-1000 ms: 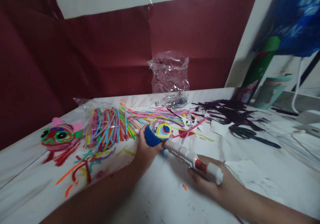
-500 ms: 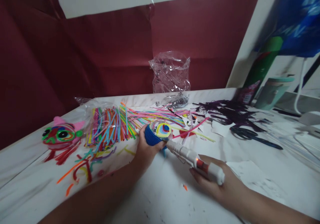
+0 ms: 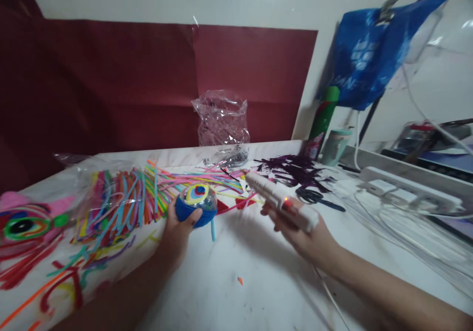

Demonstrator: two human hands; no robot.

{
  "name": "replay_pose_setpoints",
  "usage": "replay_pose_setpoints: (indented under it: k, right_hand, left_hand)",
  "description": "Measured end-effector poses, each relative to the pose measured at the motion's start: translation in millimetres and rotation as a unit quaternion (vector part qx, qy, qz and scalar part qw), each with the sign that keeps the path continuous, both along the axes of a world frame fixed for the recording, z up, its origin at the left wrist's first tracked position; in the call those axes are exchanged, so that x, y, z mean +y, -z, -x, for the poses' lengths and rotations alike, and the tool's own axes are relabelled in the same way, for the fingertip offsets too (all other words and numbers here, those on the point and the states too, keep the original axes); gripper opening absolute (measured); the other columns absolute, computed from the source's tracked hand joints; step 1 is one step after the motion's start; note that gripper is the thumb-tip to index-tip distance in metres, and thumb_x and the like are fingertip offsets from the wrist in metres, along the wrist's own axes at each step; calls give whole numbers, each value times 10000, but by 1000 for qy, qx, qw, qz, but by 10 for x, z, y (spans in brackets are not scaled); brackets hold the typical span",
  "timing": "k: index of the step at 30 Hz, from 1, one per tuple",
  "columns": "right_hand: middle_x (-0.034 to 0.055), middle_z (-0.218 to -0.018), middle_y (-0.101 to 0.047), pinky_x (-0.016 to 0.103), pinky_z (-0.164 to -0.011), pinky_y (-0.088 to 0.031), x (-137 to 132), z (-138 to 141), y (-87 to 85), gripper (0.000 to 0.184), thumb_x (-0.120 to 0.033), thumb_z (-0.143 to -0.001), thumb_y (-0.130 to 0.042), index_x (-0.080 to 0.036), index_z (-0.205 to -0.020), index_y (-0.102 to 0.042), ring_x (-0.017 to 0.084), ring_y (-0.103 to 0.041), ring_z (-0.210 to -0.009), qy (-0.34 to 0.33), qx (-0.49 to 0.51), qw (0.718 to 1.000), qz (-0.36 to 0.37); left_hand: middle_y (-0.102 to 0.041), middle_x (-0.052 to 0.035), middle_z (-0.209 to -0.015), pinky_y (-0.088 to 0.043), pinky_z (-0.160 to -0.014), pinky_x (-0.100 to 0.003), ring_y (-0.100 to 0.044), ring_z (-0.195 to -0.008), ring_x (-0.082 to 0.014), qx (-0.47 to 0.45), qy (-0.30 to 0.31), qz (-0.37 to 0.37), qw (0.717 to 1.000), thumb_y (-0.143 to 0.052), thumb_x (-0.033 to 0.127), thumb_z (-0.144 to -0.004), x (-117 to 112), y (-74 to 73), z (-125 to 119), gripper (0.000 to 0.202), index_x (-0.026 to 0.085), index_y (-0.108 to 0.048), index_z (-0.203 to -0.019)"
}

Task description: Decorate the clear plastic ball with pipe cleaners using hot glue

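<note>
My left hand (image 3: 178,232) is closed around a clear ball (image 3: 195,207) whose lower part is wrapped in blue pipe cleaner. On its upper face sits an eye shape in yellow, white, red and blue rings. A light blue strand hangs below the ball. My right hand (image 3: 306,235) grips a white glue gun (image 3: 279,200) with a lit orange light and a trailing cord. Its nozzle points up and left, apart from the ball.
Bundled coloured pipe cleaners (image 3: 123,198) lie behind the ball, with a pink decorated figure (image 3: 27,227) at the left. Dark purple strands (image 3: 295,168), dark-handled scissors (image 3: 321,200), a green cup (image 3: 335,146) and a white power strip (image 3: 410,190) with cables stand to the right.
The glue gun has moved away from the ball, up and to the right. The camera view has turned right, bringing the power strip into sight. Both hands keep their holds.
</note>
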State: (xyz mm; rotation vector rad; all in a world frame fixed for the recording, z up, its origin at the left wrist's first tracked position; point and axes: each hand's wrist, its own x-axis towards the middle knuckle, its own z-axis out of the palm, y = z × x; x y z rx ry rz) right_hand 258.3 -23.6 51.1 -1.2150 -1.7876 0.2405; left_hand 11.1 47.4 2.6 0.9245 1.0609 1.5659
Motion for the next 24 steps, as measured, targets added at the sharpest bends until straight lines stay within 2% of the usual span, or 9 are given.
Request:
replay_pose_setpoints:
  k: [2, 3, 6, 10, 14, 16, 19, 22, 24]
  right_hand:
    - [42, -718, -646, 267, -540, -456, 157, -232, -53, 239, -386, -893, -400, -188, -859, -531, 165, -581, -570, 127, -78, 989, 25]
    - [40, -725, -644, 264, -543, -442, 231, -352, -53, 259, -387, -908, -362, -193, -861, -526, 170, -589, -593, 187, -159, 968, 46]
    - [62, -742, -634, 280, -543, -389, 382, -662, 74, 192, -353, -855, -457, -191, -792, -539, 207, -593, -635, 218, -230, 946, 72]
    - [95, -764, -636, 275, -478, -312, 409, -889, 399, 161, -322, -789, -538, -178, -718, -551, 210, -588, -559, 232, -301, 918, 116]
    - [122, -801, -654, 294, -512, -376, 374, -1010, 545, 171, -315, -805, -527, -163, -763, -594, 243, -630, -636, 207, -346, 906, 129]
    - [115, -793, -668, 313, -592, -441, 333, -1075, 510, 169, -325, -785, -568, -165, -779, -622, 256, -645, -716, 169, -363, 908, 126]
    - [115, -885, -698, 338, -737, -489, 248, -1133, 378, 233, -348, -775, -610, -172, -918, -660, 258, -651, -841, 114, -372, 915, 108]
    - [135, -914, -702, 375, -737, -504, 223, -985, 224, 222, -305, -855, -525, -164, -964, -658, 259, -653, -827, 64, -332, 941, 7]
    - [129, -839, -696, 361, -711, -501, 290, -714, 154, 209, -222, -900, -458, -162, -894, -658, 240, -643, -782, -2, -311, 949, -60]
  left_hand:
    - [-588, -73, -1169, -552, -816, -399, -619, -983, -228, -15, 0, -3, 1000, -771, 260, -613, -5, -41, 16, 724, 270, -441, -1258]
    - [-585, -72, -1177, -555, -813, -405, -620, -987, -229, -22, 0, -6, 1000, -763, 264, -627, -5, -58, 28, 696, 274, -451, -1249]
    - [-586, -64, -1187, -554, -830, -438, -618, -1008, -235, -46, 7, -24, 999, -747, 280, -662, 11, -102, 68, 623, 290, -478, -1225]
    - [-582, -57, -1200, -554, -828, -484, -590, -1073, -259, -70, 12, -43, 997, -733, 293, -689, 35, -152, 104, 548, 292, -503, -1186]
    - [-571, -66, -1215, -558, -819, -498, -573, -1101, -269, -72, 16, -45, 996, -737, 285, -688, 18, -172, 114, 511, 275, -509, -1146]
    - [-574, -73, -1200, -563, -810, -490, -577, -1089, -269, -69, 19, -40, 997, -740, 285, -683, 15, -163, 117, 483, 255, -517, -1110]
    - [-576, -72, -1192, -576, -780, -464, -596, -1048, -254, -63, 17, -36, 997, -748, 283, -673, 41, -128, 122, 484, 250, -512, -1094]
    - [-582, -65, -1178, -590, -732, -427, -628, -955, -222, -62, 11, -34, 997, -759, 281, -657, 86, -83, 124, 511, 254, -505, -1099]
    - [-597, -64, -1145, -593, -709, -401, -642, -895, -202, -63, 7, -33, 997, -770, 271, -640, 101, -56, 124, 530, 248, -507, -1100]
